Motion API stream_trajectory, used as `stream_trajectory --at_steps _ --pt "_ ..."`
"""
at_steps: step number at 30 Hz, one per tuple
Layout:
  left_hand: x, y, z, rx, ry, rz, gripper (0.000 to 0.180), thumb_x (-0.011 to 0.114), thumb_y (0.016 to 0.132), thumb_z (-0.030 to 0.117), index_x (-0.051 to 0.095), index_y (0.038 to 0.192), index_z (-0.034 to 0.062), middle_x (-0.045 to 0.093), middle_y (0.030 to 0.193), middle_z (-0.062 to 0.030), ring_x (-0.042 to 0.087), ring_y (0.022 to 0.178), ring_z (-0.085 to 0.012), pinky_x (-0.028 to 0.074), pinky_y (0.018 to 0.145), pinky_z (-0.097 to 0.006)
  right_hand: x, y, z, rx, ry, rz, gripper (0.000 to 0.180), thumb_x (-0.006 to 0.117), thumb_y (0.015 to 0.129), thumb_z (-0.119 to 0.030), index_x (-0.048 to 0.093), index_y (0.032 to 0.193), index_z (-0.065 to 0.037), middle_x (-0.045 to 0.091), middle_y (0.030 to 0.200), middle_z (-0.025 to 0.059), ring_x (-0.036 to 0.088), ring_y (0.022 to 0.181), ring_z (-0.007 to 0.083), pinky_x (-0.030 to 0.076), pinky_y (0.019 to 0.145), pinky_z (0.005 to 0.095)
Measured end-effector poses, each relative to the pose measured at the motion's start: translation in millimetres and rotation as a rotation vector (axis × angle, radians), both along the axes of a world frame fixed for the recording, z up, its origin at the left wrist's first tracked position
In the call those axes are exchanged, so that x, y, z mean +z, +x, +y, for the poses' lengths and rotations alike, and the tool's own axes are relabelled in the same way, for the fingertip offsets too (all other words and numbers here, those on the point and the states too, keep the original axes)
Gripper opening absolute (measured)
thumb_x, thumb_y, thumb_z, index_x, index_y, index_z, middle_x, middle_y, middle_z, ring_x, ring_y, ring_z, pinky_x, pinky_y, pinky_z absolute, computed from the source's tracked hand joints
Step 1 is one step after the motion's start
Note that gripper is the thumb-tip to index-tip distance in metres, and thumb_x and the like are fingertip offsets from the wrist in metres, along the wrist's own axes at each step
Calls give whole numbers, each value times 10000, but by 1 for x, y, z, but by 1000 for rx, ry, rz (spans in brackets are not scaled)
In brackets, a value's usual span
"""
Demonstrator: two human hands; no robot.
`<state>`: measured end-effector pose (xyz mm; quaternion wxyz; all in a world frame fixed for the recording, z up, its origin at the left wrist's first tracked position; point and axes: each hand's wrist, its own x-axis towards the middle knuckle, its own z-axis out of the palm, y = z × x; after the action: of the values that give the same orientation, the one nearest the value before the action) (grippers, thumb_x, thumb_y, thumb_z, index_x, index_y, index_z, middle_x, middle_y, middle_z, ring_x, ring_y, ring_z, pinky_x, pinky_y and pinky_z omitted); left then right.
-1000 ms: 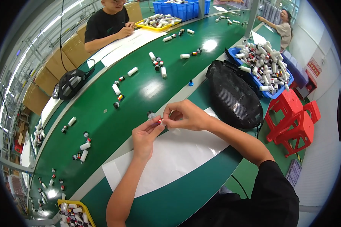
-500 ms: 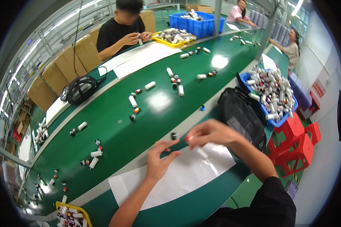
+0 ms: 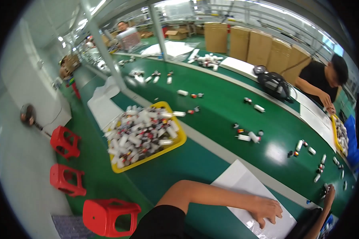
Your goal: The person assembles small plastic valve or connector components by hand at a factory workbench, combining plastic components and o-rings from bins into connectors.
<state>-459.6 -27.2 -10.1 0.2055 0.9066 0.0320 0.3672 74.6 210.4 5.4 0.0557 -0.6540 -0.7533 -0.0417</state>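
My left hand (image 3: 266,208) lies over the white sheet (image 3: 240,180), palm down, its fingers bent and spread apart with nothing seen in them. Off to the right, my right hand (image 3: 330,196) reaches over the green belt (image 3: 211,115). Small white and dark pieces (image 3: 326,186) show at its fingertips; whether they are gripped or only touched is unclear. Close to that hand on the belt lie more white cylinders (image 3: 317,177) with small black and red pieces (image 3: 320,169).
A yellow basket (image 3: 182,137) heaped with white cylindrical parts stands left of the sheet. Red stools (image 3: 103,217) line the floor at left. Across the belt are a black bag (image 3: 276,84) and a person in black (image 3: 317,77). A metal post (image 3: 107,53) rises at the back left.
The view has swung left, bringing the basket and stools in. My hands have parted: the left has come down onto the sheet, the right has gone out over the belt.
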Motion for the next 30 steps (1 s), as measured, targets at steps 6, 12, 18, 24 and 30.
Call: stream_trajectory --at_steps 6,12,18,24,30 --pt "-11 1 0 34 -32 56 439 782 704 444 739 961 91 609 1222 -160 536 1179 -326 429 990 -419 22 -54 -16 107 361 156 370 605 929 -75 515 1287 -48 593 990 124 575 853 263 466 751 383" --pt "3 3 5 141 -615 -474 143 701 847 109 675 844 -31 681 772 -119 644 687 -191 520 627 -334 61 -175 -61 94 443 722 443 609 988 -184 468 1368 -6 624 1092 64 578 874 109 461 760 268" --pt "18 -11 37 -29 -1403 -835 257 622 970 253 681 985 3 697 879 -71 674 751 -142 557 657 -274 62 -379 -197 383 291 1177 257 621 910 -51 502 1138 -49 505 971 19 539 898 126 471 760 272" --pt "19 -49 58 -105 -1387 -810 364 599 990 202 590 1248 -55 660 1163 -137 654 981 -171 531 931 -292 52 -437 -247 270 239 1041 289 637 777 31 473 1006 -36 515 888 41 567 846 112 485 779 265" --pt "30 -56 52 -15 -1486 -695 385 584 998 174 549 1317 -38 650 1170 -113 629 1001 -154 513 950 -272 49 -442 -248 280 72 1264 318 689 851 -58 442 1050 -36 599 933 58 596 817 103 482 701 265"
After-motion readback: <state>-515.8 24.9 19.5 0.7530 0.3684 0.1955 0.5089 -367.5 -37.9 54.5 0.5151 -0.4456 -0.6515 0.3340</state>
